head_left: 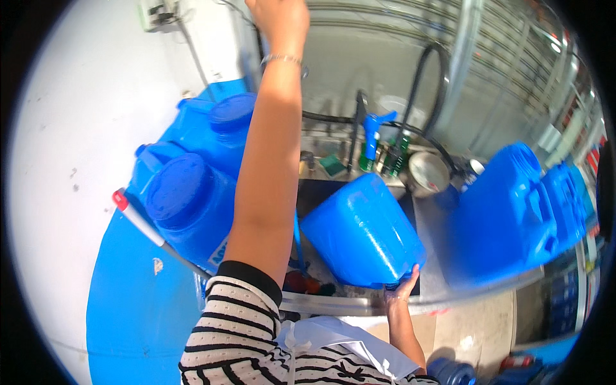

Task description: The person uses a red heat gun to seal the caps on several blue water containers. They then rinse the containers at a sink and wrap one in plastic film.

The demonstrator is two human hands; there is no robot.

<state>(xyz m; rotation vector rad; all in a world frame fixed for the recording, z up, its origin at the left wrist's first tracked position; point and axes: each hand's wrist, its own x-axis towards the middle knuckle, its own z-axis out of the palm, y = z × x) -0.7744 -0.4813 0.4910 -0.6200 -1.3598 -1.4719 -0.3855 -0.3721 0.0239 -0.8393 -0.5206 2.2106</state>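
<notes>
My left hand point(276, 19) is raised at the top edge, its fingers cut off by the frame, so what it touches is hidden. Below and to the right, a blue plastic water container point(365, 231) lies tilted over the dark sink basin. My right hand point(403, 288) grips this container at its lower right corner. A blue spray trigger point(372, 132) on a green bottle, a green scouring sponge point(332, 165) and a round pale bowl point(428, 173) stand behind the basin.
Blue containers with round lids point(178, 187) stand at the left, beside a pole with a red-and-white end point(139, 216). More blue containers point(500, 216) stand on the metal counter at the right. A black hose point(423, 86) loops behind the sink. A clear blue bottle point(450, 371) is low at the right.
</notes>
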